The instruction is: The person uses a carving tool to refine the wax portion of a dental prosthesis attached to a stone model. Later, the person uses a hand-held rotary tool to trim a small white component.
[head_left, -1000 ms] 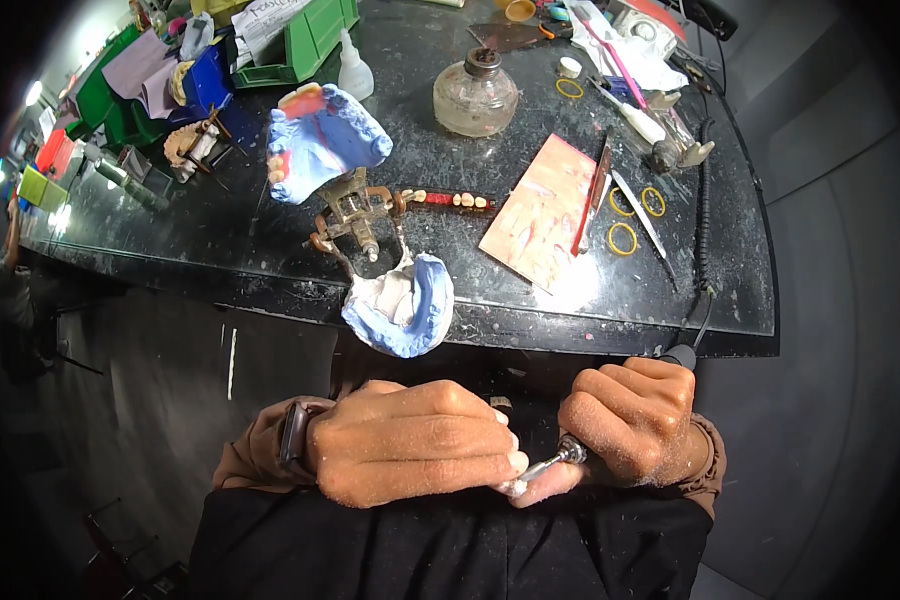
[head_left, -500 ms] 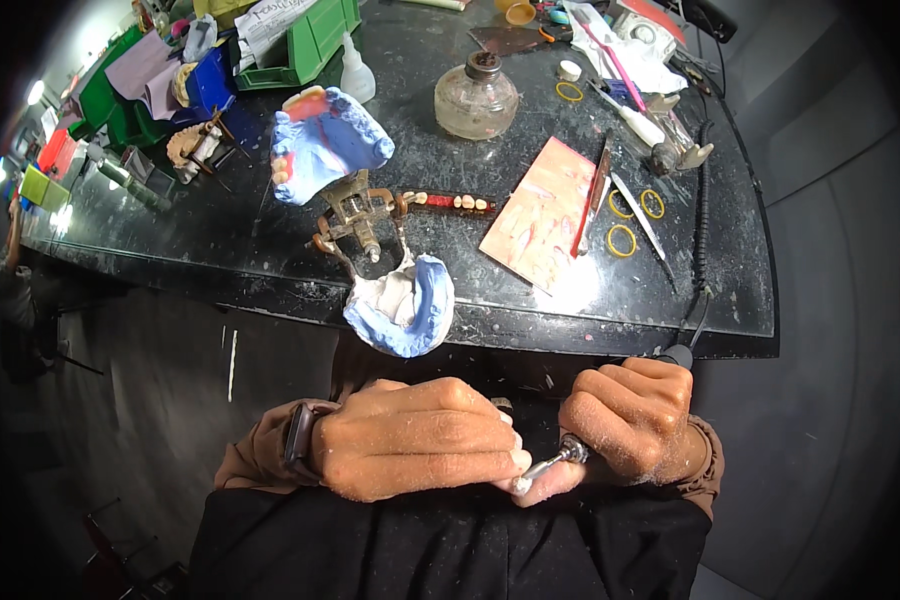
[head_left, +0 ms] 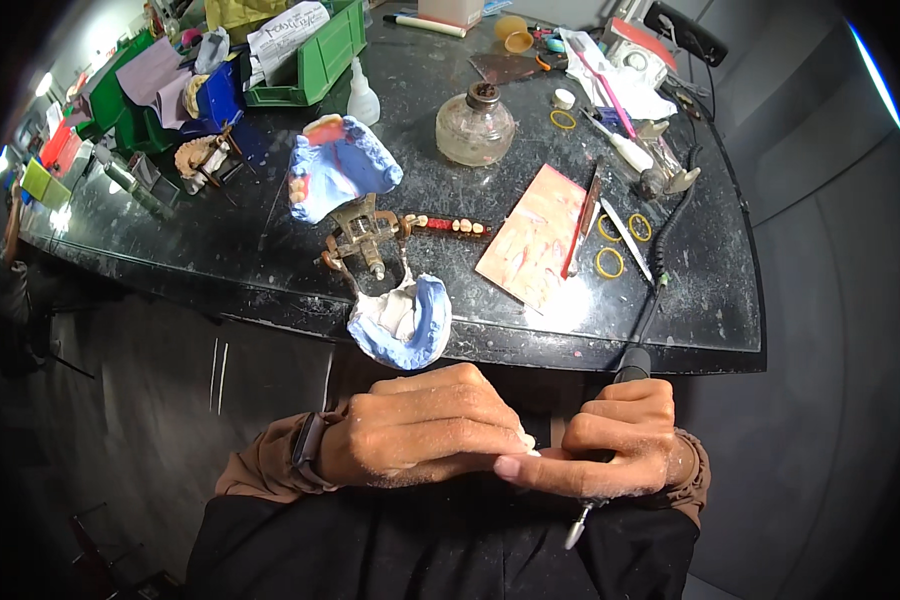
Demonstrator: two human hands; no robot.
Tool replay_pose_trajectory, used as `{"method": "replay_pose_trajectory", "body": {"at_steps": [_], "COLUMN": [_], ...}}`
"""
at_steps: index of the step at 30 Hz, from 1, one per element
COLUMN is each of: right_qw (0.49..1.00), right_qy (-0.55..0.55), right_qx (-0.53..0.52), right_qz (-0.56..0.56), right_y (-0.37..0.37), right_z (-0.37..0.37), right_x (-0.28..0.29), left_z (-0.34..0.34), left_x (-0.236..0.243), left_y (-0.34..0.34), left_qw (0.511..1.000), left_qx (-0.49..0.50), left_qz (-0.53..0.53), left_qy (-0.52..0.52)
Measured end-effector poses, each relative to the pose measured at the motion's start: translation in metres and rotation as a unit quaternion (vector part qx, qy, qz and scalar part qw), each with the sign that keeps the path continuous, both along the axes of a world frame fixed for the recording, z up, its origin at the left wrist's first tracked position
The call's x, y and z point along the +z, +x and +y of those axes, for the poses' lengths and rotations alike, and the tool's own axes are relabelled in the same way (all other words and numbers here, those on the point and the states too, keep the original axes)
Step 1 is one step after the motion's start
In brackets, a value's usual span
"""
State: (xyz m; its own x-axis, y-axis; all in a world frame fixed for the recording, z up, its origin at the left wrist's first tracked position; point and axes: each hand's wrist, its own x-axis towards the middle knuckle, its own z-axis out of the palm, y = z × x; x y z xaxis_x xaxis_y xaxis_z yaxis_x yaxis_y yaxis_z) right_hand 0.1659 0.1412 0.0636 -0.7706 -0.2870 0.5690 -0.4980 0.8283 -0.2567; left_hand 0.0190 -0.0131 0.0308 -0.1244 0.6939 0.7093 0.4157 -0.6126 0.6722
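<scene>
left hand [head_left: 425,430] at 6 o'clock, fingers curled over a small white piece (mostly hidden) | right hand [head_left: 625,440] at 5 o'clock, fist closed around a corded rotary tool [head_left: 582,520], tip pointing down | blue plaster cast [head_left: 402,325] at table edge, 12 o'clock of hands

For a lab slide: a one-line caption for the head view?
Left hand cups a small white piece while right hand grips a corded handpiece below the worktop.

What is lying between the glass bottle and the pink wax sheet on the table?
In the head view, nothing lies between the glass bottle and the pink wax sheet; only bare dark tabletop shows there.
</scene>
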Motion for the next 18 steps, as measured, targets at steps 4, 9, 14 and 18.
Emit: {"method": "replay_pose_trajectory", "body": {"at_steps": [4, 9, 14, 18], "right_qw": [0.998, 0.98, 0.99, 0.991], "right_qy": [-0.053, -0.192, -0.115, -0.106], "right_qx": [0.015, -0.034, -0.071, -0.077], "right_qz": [0.039, 0.035, -0.035, -0.038], "right_y": [-0.0007, -0.0025, 0.0056, 0.0056], "right_z": [0.003, -0.0036, -0.0035, -0.0044], "right_x": [0.0007, 0.0007, 0.0069, 0.0047], "left_z": [0.001, 0.0001, -0.0012, -0.0041], "left_x": [-0.0001, 0.0018, 0.0041, 0.005], "left_y": [0.0033, 0.0045, 0.0029, 0.0028], "left_qw": [1.0, 0.999, 0.995, 0.99], "left_qx": [-0.008, 0.03, 0.047, 0.089], "left_qz": [-0.019, 0.013, 0.071, 0.105], "left_qy": [0.005, 0.02, 0.05, -0.002]}}
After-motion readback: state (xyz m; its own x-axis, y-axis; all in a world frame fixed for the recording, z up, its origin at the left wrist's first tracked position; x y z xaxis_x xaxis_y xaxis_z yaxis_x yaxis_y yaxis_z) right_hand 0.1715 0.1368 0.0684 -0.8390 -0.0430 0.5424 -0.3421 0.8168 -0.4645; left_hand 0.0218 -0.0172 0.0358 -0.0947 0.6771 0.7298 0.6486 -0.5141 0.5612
